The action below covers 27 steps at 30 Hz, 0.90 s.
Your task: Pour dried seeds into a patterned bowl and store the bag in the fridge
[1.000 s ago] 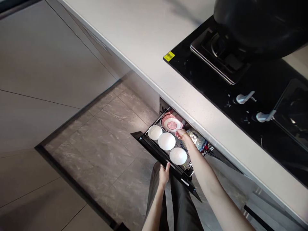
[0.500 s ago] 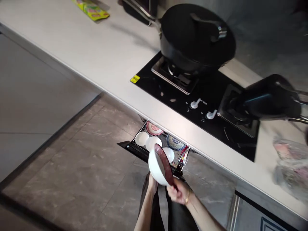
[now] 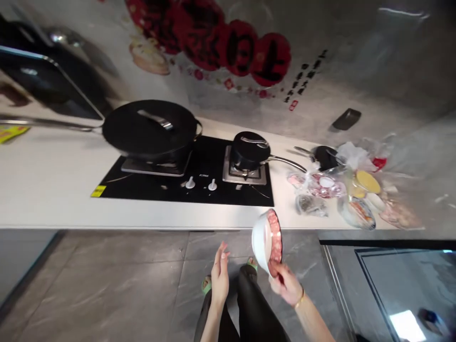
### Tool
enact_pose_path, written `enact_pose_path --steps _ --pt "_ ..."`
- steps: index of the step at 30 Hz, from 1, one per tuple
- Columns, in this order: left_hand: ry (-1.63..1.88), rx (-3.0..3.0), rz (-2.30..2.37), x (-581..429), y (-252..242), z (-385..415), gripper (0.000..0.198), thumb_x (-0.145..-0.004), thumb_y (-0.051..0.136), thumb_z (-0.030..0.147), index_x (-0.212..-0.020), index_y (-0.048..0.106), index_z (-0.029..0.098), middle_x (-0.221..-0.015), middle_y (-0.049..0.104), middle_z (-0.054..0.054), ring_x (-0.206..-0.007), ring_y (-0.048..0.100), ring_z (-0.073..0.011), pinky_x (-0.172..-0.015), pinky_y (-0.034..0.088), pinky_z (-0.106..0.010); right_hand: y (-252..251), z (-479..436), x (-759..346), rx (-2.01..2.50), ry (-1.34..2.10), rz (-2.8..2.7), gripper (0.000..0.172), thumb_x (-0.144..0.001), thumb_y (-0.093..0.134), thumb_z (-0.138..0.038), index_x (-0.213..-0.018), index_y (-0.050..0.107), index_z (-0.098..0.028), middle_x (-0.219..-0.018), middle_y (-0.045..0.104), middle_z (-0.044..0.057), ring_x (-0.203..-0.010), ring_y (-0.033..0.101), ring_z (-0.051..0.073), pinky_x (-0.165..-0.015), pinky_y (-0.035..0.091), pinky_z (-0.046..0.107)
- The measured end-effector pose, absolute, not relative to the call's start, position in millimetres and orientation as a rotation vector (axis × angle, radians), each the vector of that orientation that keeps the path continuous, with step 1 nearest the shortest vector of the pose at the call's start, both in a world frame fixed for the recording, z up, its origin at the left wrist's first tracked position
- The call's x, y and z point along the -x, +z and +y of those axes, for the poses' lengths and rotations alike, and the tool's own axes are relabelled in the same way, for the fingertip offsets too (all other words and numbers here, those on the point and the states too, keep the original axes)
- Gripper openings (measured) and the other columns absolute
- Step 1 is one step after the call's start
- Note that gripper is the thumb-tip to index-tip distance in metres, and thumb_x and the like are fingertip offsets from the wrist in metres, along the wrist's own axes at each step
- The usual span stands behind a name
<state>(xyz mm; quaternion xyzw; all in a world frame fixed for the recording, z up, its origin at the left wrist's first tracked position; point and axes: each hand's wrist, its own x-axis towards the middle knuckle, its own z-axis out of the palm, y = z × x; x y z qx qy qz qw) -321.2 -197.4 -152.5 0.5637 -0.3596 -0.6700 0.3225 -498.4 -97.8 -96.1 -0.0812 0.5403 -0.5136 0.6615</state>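
My right hand [image 3: 285, 284] is closed on the rim of a bowl [image 3: 262, 240], white outside with a broad red patterned band inside the rim. The bowl is tilted on its side, its opening facing right, just in front of the counter's front edge. To its left, apart from the bowl, my left hand [image 3: 220, 275] hangs over the floor with fingers stretched out and nothing in it.
Behind the hands are a black gas hob [image 3: 167, 185], a large lidded wok [image 3: 149, 126] and a small lidded saucepan [image 3: 250, 151] with its handle pointing right. Bagged food [image 3: 326, 185] and a yellow-lidded container [image 3: 368, 182] crowd the right of the white counter [image 3: 213, 217].
My view has swung up and right. The bowl has risen toward the counter in my right hand, and my left hand has come away from it. The dish drawer no longer shows as pulled out.
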Motion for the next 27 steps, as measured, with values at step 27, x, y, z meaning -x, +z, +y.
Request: enact_pose_path --steps 27 --pt "-1.322 -1.689 -1.04 639.2 -133.3 -201.1 0.045 -0.072 0.066 0.03 -0.109 0.044 0.017 -0.084 0.059 -0.003 -0.064 0.065 -0.0132 -0.051 0.056 -0.024 -98.9 -150.1 782.9 0.663 -0.719 1.606 0.038 -0.083 0.05 -0.039 -0.051 0.049 -0.019 -0.044 0.052 -0.002 -0.036 0.042 0.008 -0.04 0.033 0.02"
